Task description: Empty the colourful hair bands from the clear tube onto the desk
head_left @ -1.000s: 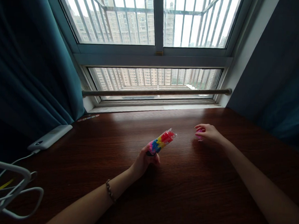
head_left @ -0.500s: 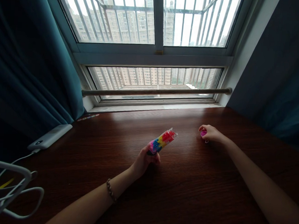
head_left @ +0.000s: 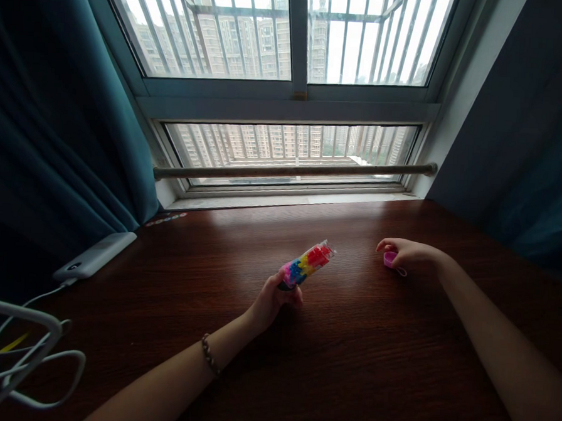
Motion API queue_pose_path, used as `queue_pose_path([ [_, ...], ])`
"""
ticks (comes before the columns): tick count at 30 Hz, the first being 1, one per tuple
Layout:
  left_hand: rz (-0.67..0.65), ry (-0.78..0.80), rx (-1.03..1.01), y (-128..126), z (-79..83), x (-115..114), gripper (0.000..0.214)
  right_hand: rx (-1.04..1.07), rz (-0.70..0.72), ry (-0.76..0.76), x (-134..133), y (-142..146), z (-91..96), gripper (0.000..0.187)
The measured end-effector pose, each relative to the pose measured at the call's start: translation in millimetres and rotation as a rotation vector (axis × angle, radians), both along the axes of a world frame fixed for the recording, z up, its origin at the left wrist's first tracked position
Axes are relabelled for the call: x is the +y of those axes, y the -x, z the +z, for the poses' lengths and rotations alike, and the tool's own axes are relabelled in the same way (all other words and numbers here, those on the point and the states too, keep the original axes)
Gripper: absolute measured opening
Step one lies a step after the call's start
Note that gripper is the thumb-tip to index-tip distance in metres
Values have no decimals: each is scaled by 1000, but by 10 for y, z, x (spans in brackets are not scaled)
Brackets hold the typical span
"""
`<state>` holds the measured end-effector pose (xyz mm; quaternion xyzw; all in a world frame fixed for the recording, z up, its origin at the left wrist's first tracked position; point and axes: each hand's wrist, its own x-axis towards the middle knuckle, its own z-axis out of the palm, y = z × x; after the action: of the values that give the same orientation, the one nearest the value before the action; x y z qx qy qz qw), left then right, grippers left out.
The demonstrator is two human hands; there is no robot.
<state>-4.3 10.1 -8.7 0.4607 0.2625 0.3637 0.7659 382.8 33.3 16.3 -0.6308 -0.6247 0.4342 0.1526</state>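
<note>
A person's left hand [head_left: 269, 301] is wrapped around the lower end of a clear tube [head_left: 308, 264] of red, yellow, blue and pink pieces, tilted over a brown wooden tabletop [head_left: 320, 369]. Well apart, the right hand [head_left: 413, 252] curves over a round magenta cap [head_left: 389, 260] with a looped cord [head_left: 402, 272]; whether it pinches the cap is unclear.

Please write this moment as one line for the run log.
left hand: holds tilted clear tube, multicoloured contents; right hand: at pink cap, grip unclear; below: brown wooden surface; far left: white device
</note>
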Motion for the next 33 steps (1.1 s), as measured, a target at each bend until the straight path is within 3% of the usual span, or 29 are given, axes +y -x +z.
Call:
queue_pose_path([
  [8,2,5,12,-5,14,-7,48,164,150,-44,-14,337,7,54],
  [17,0,-16,-6,2,-8,-5,51,197,161,-127,-94,779,32,58],
  [24,63,-33,-66,21,9,17,37,161,186,-113,-104,771,15,67],
  [26,115,-18,-118,37,29,56,30,145,163,-175,-104,753,39,69],
  [30,244,23,-257,115,144,177,19,223,83,-467,-193,977,220,54],
  [33,311,16,-302,237,288,285,17,474,-8,-502,-294,1438,348,33],
])
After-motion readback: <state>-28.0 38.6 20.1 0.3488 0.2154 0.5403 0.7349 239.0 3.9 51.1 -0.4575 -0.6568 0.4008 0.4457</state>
